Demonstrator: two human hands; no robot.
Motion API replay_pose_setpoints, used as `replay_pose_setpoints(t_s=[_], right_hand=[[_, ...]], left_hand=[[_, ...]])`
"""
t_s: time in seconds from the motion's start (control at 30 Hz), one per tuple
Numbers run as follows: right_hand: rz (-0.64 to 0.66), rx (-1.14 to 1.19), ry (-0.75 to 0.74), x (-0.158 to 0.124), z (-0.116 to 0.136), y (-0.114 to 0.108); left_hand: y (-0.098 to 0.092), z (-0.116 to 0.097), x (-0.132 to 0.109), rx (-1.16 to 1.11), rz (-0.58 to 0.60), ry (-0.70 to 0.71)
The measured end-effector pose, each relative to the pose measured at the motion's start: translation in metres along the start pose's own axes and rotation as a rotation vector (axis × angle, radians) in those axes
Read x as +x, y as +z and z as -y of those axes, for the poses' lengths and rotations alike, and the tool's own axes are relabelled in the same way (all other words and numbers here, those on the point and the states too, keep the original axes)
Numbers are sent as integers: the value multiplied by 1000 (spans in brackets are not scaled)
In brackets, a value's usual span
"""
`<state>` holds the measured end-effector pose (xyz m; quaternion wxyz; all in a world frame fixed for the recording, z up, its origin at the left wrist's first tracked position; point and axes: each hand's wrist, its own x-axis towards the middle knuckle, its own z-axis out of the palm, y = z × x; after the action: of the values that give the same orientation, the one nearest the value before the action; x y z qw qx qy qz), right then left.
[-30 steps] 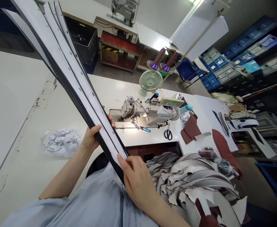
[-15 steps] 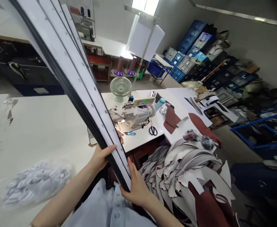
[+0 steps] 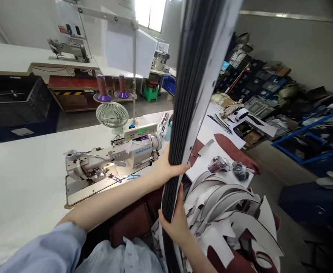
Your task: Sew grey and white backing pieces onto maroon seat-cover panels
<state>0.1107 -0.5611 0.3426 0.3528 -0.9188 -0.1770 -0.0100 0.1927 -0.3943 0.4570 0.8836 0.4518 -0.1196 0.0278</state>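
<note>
Both my hands hold a tall bundle of long flat strips (image 3: 195,87), white on one face with black edges, standing nearly upright in front of me. My left hand (image 3: 169,167) wraps round the bundle partway up, thumb across its front. My right hand (image 3: 176,220) grips the bundle lower down, close to my lap. The strips rise out of the top of the view.
A white sewing machine (image 3: 112,159) sits on the white table (image 3: 21,174) to my left, with a small green fan (image 3: 112,115) and two thread cones (image 3: 103,89) behind it. A heap of white and maroon cut pieces (image 3: 229,212) lies at my right. Blue crates line the far wall.
The bundle has swung from leaning up-left to nearly upright at the centre-right. My view has turned left, and both hands have kept their grip, sliding closer together.
</note>
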Motion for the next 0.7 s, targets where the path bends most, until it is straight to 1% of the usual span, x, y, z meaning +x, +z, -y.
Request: replay_pose_setpoints(t_s=[0.07, 0.1, 0.17, 0.2, 0.27, 0.33, 0.4, 0.47, 0.6, 0.7], right_hand=[[-25, 32, -4, 43, -12, -32], [-35, 40, -12, 66, -18, -47], [-41, 46, -15, 114, -28, -71], [-36, 47, -9, 137, -31, -80], [-16, 41, -3, 178, -38, -91], [9, 23, 0, 208, -44, -95], [26, -2, 17, 229, -52, -94], [40, -32, 52, 244, -65, -92], [90, -144, 139, 270, -96, -89], [181, -250, 199, 291, -117, -86]], left_hand=[[19, 8, 55, -15, -11, 50], [25, 12, 82, -21, -27, 86], [31, 18, 135, -36, -26, 143], [31, 21, 159, -50, -27, 155], [25, 27, 202, -91, -37, 156], [15, 36, 236, -133, -67, 136], [2, 49, 261, -175, -93, 106], [-12, 67, 279, -250, -127, 33], [-42, 109, 305, -386, -215, -138], [-68, 146, 318, -426, -286, -196]])
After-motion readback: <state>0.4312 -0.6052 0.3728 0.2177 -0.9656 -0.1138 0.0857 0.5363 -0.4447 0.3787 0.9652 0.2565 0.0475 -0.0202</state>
